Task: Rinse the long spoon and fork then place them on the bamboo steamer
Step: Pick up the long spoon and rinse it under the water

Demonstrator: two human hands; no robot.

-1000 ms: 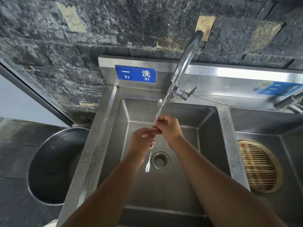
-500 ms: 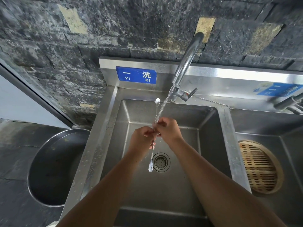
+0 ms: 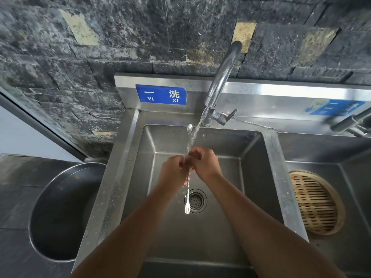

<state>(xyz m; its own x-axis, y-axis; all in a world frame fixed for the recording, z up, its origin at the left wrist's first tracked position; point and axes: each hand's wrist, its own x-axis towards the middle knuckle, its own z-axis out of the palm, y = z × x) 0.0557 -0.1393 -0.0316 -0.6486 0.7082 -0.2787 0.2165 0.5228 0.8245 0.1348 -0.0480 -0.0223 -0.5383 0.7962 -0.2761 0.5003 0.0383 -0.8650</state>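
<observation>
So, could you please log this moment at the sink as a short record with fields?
left hand: gripping the utensil mid-shaft
right hand: gripping it too, touching the left
utensil: long spoon and fork, spoon end up, fork end down over the drain
water: running from the faucet onto the hands
bamboo steamer: in the right basin, nothing on it
task stage: rinsing; placing not yet done

Two hands, left [image 3: 174, 169] and right [image 3: 204, 164]. One long spoon [image 3: 189, 128], one fork [image 3: 187, 206]. One bamboo steamer [image 3: 316, 201]. Two sink basins [image 3: 251, 157], two faucets [image 3: 222, 81], two blue signs [image 3: 160, 94], one round metal pot [image 3: 60, 213].
</observation>
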